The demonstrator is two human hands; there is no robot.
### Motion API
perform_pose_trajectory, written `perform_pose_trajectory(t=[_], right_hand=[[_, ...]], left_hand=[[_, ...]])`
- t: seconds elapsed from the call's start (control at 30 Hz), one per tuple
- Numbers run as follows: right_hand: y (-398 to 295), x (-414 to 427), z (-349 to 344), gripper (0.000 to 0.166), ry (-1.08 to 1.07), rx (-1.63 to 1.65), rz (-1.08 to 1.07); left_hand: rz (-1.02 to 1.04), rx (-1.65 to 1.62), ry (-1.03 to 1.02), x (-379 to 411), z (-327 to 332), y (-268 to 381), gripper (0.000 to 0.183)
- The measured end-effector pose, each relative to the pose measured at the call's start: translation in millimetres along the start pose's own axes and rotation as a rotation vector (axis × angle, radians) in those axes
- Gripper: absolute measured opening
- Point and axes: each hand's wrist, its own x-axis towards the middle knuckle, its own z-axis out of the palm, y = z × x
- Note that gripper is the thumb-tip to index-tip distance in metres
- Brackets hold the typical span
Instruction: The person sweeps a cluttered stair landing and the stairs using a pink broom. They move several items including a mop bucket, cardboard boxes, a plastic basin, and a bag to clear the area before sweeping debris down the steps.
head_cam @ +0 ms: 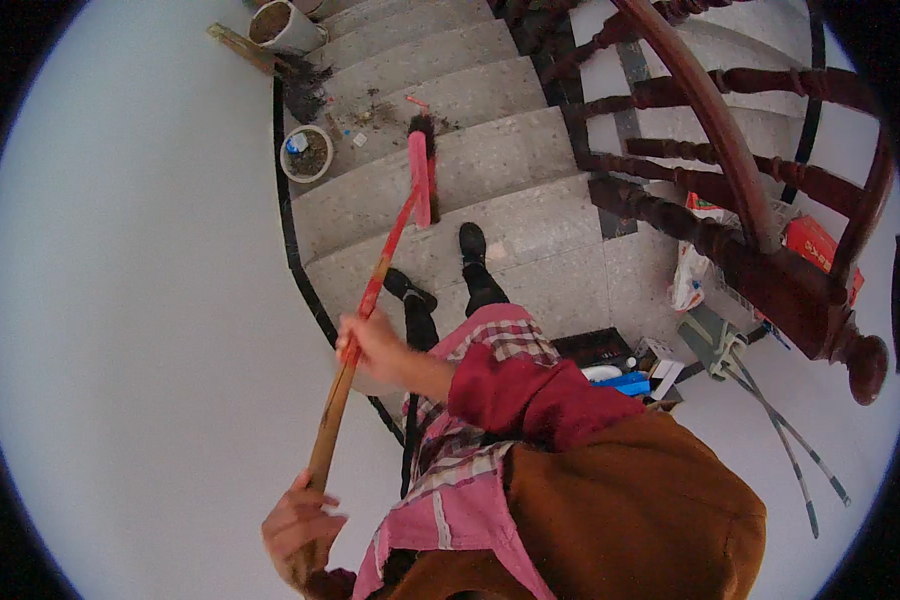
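Note:
A broom with a wooden, red-wrapped handle (333, 420) slants across the stairs before me. My right hand (371, 345) is closed around the middle of the handle. Lower in the view, my left hand (300, 529) is blurred and wraps the handle's upper end, with some fingers loosely spread. The pink broom head (419, 180) with dark bristles rests across a speckled stone step. Beyond it, dark dirt and small litter (367, 116) lie scattered on a higher step, with a small white square scrap (359, 139) among them.
A small round pot (307, 178) with soil and a blue-white item stands by the left wall. Above are a larger white pot (307, 34) and a wooden piece (240, 46). A dark wooden banister (709, 112) curves along the right. Bags, boxes and a folding stool (709, 337) lie behind it.

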Motion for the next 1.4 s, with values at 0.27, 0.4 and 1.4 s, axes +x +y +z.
perform_pose_trajectory(t=[0.27, 0.4, 1.4], right_hand=[[34.4, 15.1, -18.5, 0.013, -0.07, 0.094, 0.236], [20.3, 12.2, 0.7, 0.012, -0.089, 0.039, 0.273], [-3.7, 107.5, 12.6, 0.011, -0.054, 0.458, 0.491]], left_hand=[[-0.092, -0.115, 0.215, -7.4, 17.6, -1.0, 0.01], [0.011, 0.033, 0.117, -10.4, 33.7, 5.3, 0.017], [0.604, -0.085, -0.252, 111.4, 13.1, -90.9, 0.031]])
